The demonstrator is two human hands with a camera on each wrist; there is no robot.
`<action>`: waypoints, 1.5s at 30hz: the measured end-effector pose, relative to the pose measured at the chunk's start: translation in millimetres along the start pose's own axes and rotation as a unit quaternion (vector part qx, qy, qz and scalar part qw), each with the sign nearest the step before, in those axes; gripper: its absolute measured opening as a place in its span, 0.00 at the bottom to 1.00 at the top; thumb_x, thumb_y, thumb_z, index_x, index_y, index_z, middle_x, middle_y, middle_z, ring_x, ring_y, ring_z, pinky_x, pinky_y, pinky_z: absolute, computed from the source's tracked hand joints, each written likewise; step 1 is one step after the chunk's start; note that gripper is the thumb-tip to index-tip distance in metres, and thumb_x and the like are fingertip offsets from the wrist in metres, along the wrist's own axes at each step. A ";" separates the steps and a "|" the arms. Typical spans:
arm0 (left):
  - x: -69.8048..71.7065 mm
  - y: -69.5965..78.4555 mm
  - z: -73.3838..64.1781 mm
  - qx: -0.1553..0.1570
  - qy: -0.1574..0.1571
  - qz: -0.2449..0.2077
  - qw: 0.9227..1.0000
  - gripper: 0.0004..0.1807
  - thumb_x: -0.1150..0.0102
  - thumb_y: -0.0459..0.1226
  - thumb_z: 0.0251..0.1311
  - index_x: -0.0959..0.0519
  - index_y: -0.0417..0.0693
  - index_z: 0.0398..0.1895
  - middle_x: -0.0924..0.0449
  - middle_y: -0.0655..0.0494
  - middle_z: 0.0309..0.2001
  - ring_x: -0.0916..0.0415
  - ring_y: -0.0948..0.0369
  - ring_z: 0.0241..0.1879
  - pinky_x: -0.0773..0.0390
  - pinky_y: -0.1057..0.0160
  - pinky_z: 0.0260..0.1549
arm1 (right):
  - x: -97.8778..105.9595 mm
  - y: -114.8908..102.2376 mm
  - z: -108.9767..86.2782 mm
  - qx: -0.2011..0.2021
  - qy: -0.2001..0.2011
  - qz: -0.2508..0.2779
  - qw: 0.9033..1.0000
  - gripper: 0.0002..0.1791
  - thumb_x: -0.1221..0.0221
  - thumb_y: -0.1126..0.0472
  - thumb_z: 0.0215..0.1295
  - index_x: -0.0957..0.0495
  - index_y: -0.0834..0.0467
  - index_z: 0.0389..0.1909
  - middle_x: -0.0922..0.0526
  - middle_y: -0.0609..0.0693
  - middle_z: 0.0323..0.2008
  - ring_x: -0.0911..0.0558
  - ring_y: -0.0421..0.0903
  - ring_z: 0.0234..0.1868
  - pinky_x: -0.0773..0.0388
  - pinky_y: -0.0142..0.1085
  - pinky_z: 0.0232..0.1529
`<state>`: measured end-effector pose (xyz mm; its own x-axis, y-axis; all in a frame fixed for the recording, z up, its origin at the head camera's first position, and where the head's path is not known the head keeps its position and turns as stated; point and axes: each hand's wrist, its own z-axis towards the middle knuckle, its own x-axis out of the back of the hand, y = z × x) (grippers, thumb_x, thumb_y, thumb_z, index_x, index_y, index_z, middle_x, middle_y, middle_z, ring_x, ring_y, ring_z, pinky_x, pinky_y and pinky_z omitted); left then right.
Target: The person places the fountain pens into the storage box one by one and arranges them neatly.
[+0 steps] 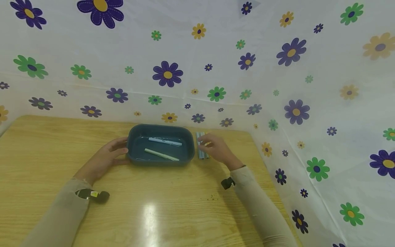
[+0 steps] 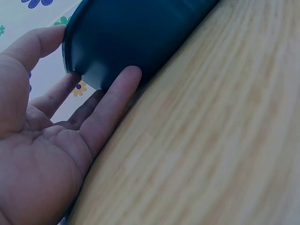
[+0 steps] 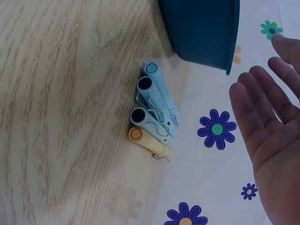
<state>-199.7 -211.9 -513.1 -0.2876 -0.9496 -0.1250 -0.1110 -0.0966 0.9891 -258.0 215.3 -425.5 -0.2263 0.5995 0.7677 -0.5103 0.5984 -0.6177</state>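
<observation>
A dark teal plastic bin [image 1: 158,164] stands on the wooden table, with a light blue pen [image 1: 165,141] and a pale yellow-green pen [image 1: 161,154] lying inside. My left hand [image 1: 108,156] touches the bin's left end. In the left wrist view its fingers [image 2: 110,103] are spread against the outer wall and rim. Above the pens right of the bin is my right hand [image 1: 216,149], fingers slightly bent and holding nothing. Those clipped pens lie side by side: several light blue ones [image 3: 157,101] and an orange one [image 3: 149,142].
A white cloth with printed flowers [image 1: 168,73] hangs behind the table and along its right side. Small dark specks [image 1: 211,197] dot the tabletop [image 1: 172,212] below my right wrist. Both wrists carry small black devices [image 1: 227,183].
</observation>
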 end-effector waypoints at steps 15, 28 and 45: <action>0.0 -2.0 1.2 -0.004 -0.003 -0.008 1.000 0.33 0.44 0.43 0.65 0.43 0.53 0.71 0.44 0.49 0.69 0.33 0.56 0.61 0.21 0.51 0.52 | -11.3 -5.2 4.2 0.045 -0.035 0.003 0.998 0.18 0.39 0.55 0.64 0.22 0.59 0.52 0.18 0.51 0.48 0.20 0.40 0.44 0.18 0.36 0.45; 1.2 -2.7 0.8 -0.004 -0.005 -0.008 1.000 0.33 0.44 0.43 0.65 0.43 0.53 0.71 0.44 0.49 0.69 0.33 0.56 0.61 0.22 0.50 0.52 | -21.8 -15.4 14.6 0.069 -0.049 -0.057 0.995 0.18 0.39 0.53 0.64 0.21 0.57 0.51 0.19 0.46 0.49 0.22 0.40 0.48 0.21 0.42 0.52; 3.1 -6.3 4.4 -0.013 -0.008 -0.021 1.000 0.33 0.44 0.41 0.65 0.43 0.52 0.71 0.44 0.47 0.69 0.32 0.53 0.60 0.21 0.48 0.51 | -43.2 -30.7 36.5 0.109 -0.088 -0.122 0.983 0.18 0.40 0.51 0.64 0.21 0.55 0.51 0.19 0.44 0.47 0.22 0.38 0.49 0.24 0.31 0.53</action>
<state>-204.1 -212.9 -520.1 -0.2981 -0.9398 -0.1671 -0.0987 -0.1437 0.9847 -262.9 151.6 -433.5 -0.2064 0.3392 0.9178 -0.7279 0.5736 -0.3757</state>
